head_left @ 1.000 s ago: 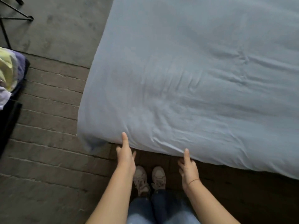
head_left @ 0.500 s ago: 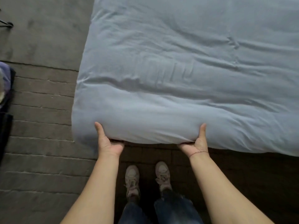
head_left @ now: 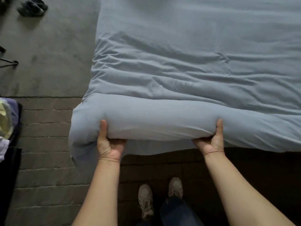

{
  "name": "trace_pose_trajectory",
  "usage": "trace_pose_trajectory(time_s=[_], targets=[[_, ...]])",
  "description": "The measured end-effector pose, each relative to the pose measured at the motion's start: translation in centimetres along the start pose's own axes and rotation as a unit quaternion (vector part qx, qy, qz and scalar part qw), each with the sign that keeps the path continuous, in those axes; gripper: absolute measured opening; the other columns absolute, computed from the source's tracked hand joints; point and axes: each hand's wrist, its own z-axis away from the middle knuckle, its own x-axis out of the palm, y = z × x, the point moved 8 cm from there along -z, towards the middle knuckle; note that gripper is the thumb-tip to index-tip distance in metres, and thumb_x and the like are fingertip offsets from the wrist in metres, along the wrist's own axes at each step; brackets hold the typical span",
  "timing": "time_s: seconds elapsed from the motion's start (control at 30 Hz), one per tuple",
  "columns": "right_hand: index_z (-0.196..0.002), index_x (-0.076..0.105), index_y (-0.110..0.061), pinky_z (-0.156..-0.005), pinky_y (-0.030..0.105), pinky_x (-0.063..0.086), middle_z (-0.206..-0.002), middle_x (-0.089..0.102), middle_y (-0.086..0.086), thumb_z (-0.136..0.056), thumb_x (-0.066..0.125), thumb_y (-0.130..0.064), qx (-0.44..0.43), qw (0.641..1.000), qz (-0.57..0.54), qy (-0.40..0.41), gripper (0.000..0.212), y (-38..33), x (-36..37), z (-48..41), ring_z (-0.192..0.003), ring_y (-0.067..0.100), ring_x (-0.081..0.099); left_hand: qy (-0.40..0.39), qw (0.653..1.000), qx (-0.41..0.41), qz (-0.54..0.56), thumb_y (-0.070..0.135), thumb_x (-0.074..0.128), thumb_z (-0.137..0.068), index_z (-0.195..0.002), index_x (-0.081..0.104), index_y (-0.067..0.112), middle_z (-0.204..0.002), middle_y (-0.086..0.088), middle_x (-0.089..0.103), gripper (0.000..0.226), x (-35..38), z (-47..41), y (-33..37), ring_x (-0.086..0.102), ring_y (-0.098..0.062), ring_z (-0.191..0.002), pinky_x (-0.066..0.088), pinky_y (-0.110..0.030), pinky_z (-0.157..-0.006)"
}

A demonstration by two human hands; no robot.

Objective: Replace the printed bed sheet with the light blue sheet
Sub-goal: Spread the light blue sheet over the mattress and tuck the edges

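Near edge of light blue sheet point(head_left: 179, 115) lifted higher than before, left hand point(head_left: 110, 146) and right hand point(head_left: 211, 142) both gripping it

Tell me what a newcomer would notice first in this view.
The light blue sheet fills most of the view, wrinkled across the bed. At its near side the left hand and right hand grip the covered mattress edge, thumbs on top and fingers tucked underneath. Below, between the forearms, a pair of pale shoes stands on the brick floor.
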Motion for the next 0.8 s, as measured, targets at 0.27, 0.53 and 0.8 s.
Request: trace_pose_trajectory(time_s=[0.27, 0.53, 0.8], targets=[[-0.132, 0.054, -0.023, -0.065, 0.071, 0.049, -0.123, 0.063, 0.014, -0.01, 0.096, -0.024, -0.037, 0.998, 0.024, -0.036, 0.13, -3.9, 7.1, 0.0, -0.11, 0.039, 0.058, -0.076, 0.994, 0.052, -0.057, 0.026, 0.099, -0.028, -0.117, 0.068, 0.021, -0.124, -0.006, 0.067, 0.094, 9.3, -1.0, 4.2, 0.063, -0.028, -0.115, 0.053, -0.054, -0.091], [-0.125, 0.06, -0.024, -0.069, 0.05, 0.059, -0.114, 0.069, 0.003, -0.088, 0.057, -0.029, -0.054, 0.998, 0.0, -0.013, 0.037, -1.5, 1.2, -0.3, -0.096, 0.024, 0.069, -0.044, 0.997, 0.056, 0.019, 0.017, 0.097, -0.039, -0.098, 0.079, 0.017, -0.12, -0.004, 0.069, 0.062, 0.6, -1.7, 1.8, 0.062, -0.023, -0.116, 0.05, -0.047, -0.093], [-0.102, 0.068, -0.021, -0.068, 0.051, 0.058, -0.094, 0.075, 0.005, -0.06, 0.084, -0.025, 0.009, 1.0, 0.022, 0.017, 0.046, 2.5, -6.8, -1.1, -0.08, 0.025, 0.073, 0.058, 0.998, 0.023, 0.033, 0.012, 0.05, -0.096, -0.083, 0.081, 0.019, -0.104, 0.0, 0.075, 0.035, -11.0, -1.2, -1.5, 0.073, -0.019, -0.088, 0.06, -0.043, -0.067]])
